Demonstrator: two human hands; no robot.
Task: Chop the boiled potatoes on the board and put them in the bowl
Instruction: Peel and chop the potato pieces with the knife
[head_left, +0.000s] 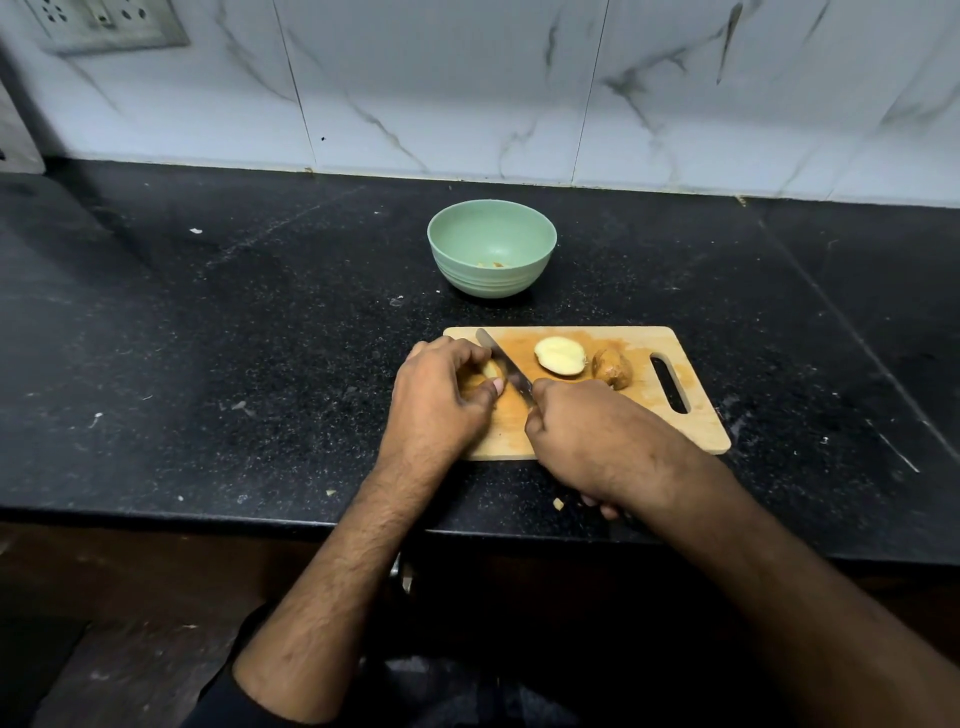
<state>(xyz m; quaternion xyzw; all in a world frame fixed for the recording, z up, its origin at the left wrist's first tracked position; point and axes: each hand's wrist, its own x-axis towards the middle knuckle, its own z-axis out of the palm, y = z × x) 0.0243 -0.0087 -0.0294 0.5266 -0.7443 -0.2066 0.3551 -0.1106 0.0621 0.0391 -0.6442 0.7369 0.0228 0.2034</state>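
A wooden cutting board (696, 426) lies on the black counter. My left hand (441, 400) grips a potato piece (489, 370) at the board's left end, fingers curled over it. My right hand (587, 441) holds a knife (504, 366) by its handle; the blade slants up-left and rests against the piece. A halved potato (560, 356) lies cut side up mid-board. Beside it on the right sits a brown unpeeled potato (614, 368). The green bowl (491, 248) stands behind the board with a few small bits at its bottom.
The black counter (234, 338) runs to a marble-tiled wall at the back. A socket plate (104, 23) is at the top left of the wall. Small potato crumbs (558, 503) lie near the counter's front edge.
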